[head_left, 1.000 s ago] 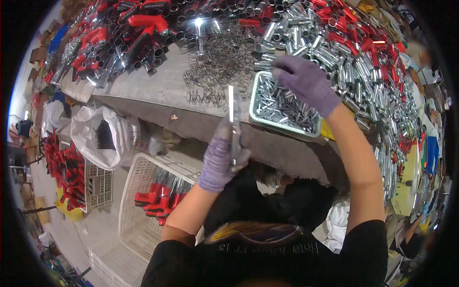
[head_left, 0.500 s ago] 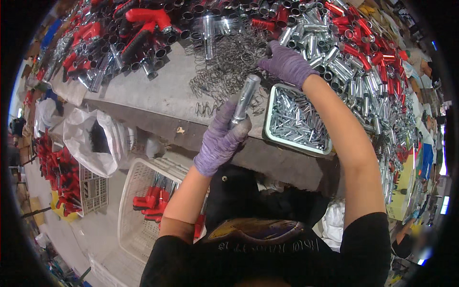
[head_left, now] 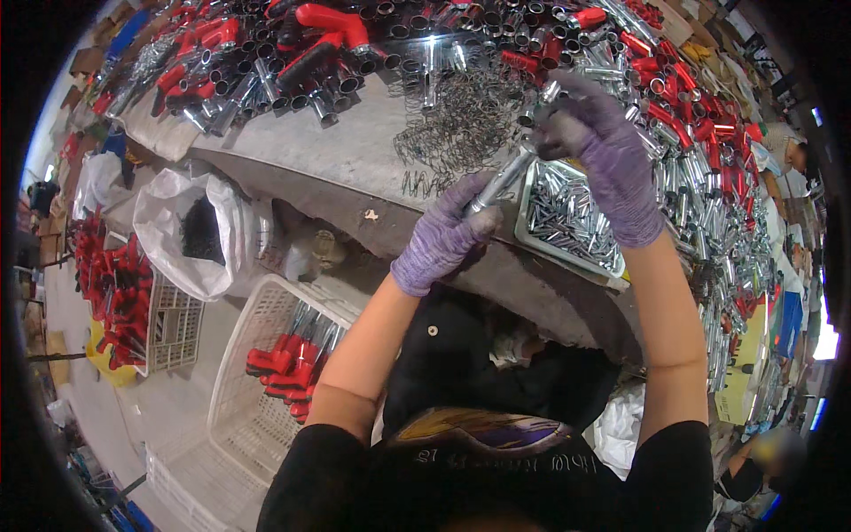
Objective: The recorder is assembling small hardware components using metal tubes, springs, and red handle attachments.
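Note:
My left hand (head_left: 445,238), in a purple knit glove, is closed around the lower end of a shiny metal tube (head_left: 501,183). The tube tilts up and to the right over the table's front edge. Against its upper end is my right hand (head_left: 605,146), gloved the same way, with curled fingers that hide what they may be gripping. Just below my right hand stands a pale green tray (head_left: 567,249) full of small metal pins (head_left: 564,213). Tangled wire springs (head_left: 456,124) lie on the table beyond my left hand.
Silver tubes (head_left: 678,186) and red handles (head_left: 332,27) are heaped along the table's back and right. At the lower left stand a white plastic basket (head_left: 232,372) holding red-handled parts and an open white sack (head_left: 160,239). Someone else (head_left: 749,470) is at the right edge.
My right hand has come from the springs and tube pile to the tube's upper end. The tube has tipped to the right in my left hand, and the view has shifted a little.

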Available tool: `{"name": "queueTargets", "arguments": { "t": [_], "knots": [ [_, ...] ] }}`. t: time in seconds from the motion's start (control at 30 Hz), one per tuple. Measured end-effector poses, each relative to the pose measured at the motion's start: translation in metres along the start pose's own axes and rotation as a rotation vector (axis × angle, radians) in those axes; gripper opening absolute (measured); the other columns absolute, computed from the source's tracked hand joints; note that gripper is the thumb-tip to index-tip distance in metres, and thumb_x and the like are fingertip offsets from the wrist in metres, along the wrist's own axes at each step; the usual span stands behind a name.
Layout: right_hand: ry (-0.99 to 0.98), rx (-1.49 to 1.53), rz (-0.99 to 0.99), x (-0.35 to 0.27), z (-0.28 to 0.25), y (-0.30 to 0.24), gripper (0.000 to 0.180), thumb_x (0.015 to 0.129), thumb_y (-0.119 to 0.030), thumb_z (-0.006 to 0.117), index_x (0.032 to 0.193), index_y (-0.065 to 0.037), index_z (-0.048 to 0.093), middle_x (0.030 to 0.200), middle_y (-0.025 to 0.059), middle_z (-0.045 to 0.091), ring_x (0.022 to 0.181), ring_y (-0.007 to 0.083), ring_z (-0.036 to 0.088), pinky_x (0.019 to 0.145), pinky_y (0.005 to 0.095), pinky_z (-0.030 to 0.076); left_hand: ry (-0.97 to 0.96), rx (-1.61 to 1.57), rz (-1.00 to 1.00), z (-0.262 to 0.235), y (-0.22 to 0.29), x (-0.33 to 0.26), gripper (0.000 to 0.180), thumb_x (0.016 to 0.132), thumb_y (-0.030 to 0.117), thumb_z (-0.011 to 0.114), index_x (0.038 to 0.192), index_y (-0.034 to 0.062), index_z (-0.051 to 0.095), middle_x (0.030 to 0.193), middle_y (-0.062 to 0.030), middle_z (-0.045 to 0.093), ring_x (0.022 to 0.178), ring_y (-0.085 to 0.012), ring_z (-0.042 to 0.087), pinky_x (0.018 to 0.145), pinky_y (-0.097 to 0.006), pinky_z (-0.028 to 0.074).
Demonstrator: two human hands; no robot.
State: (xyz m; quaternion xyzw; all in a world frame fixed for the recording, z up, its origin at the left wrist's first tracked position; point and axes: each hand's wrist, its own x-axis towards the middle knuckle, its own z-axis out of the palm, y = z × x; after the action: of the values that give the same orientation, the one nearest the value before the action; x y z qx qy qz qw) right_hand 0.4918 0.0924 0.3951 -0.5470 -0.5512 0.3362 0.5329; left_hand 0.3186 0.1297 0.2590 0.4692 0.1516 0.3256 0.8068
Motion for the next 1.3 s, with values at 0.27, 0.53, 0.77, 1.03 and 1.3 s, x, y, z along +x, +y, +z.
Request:
{"name": "queueTargets", "arguments": {
  "t": [0.27, 0.53, 0.77, 1.03, 1.3],
  "knots": [
    [-0.307, -0.591, -0.079, 0.029, 0.013, -0.005, 0.037, 0.087, -0.034, 0.050, 0.114, -0.009, 0.055, 0.095, 0.0120, 0.062, 0.088, 0.0203, 0.060, 0.079, 0.0290, 0.046, 0.066, 0.014, 0.114, 0.003, -0.001, 0.003, 0.044, 0.084, 0.029, 0.060, 0.120, 0.0136, 0.041, 0.079, 0.0009, 0.051, 0.057, -0.0042, 0.043, 0.048, -0.019, 0.036],
    [-0.161, -1.415, -0.068, 0.214, 0.055, 0.085, 0.039, 0.087, -0.038, 0.042, 0.112, -0.009, 0.052, 0.105, 0.0178, 0.057, 0.094, 0.0320, 0.056, 0.082, 0.0406, 0.043, 0.084, -0.020, 0.115, -0.001, 0.002, 0.001, 0.043, 0.083, 0.041, 0.058, 0.115, 0.0144, 0.043, 0.077, -0.0023, 0.056, 0.060, -0.0062, 0.047, 0.051, -0.020, 0.039],
    [-0.441, -1.054, -0.085, 0.237, 0.048, 0.096, 0.040, 0.083, -0.034, 0.056, 0.105, 0.000, 0.055, 0.075, 0.0135, 0.062, 0.070, 0.0250, 0.059, 0.069, 0.0355, 0.046, 0.112, -0.084, 0.110, -0.001, 0.003, 0.001, 0.042, 0.083, 0.039, 0.058, 0.111, 0.0112, 0.045, 0.079, -0.0036, 0.056, 0.058, -0.0068, 0.047, 0.049, -0.020, 0.039],
    [0.273, -0.025, -0.194, 0.056, -0.071, 0.004, 0.043, 0.084, -0.017, 0.052, 0.121, 0.003, 0.043, 0.093, 0.0117, 0.061, 0.080, 0.0173, 0.061, 0.071, 0.0271, 0.050, 0.141, -0.037, -0.028, 0.007, 0.009, 0.003, 0.037, 0.085, 0.031, 0.056, 0.113, 0.0085, 0.046, 0.079, -0.0037, 0.055, 0.059, -0.0092, 0.048, 0.048, -0.021, 0.039],
    [0.337, 0.118, 0.203, -0.102, -0.074, -0.017, 0.032, 0.080, -0.032, 0.060, 0.093, -0.004, 0.057, 0.070, 0.0069, 0.058, 0.051, 0.0139, 0.055, 0.048, 0.0283, 0.047, 0.135, 0.101, -0.031, 0.051, 0.017, -0.018, 0.036, 0.084, 0.030, 0.058, 0.110, 0.0069, 0.050, 0.070, -0.0046, 0.056, 0.050, -0.0133, 0.055, 0.043, -0.024, 0.046]
  ]
}}
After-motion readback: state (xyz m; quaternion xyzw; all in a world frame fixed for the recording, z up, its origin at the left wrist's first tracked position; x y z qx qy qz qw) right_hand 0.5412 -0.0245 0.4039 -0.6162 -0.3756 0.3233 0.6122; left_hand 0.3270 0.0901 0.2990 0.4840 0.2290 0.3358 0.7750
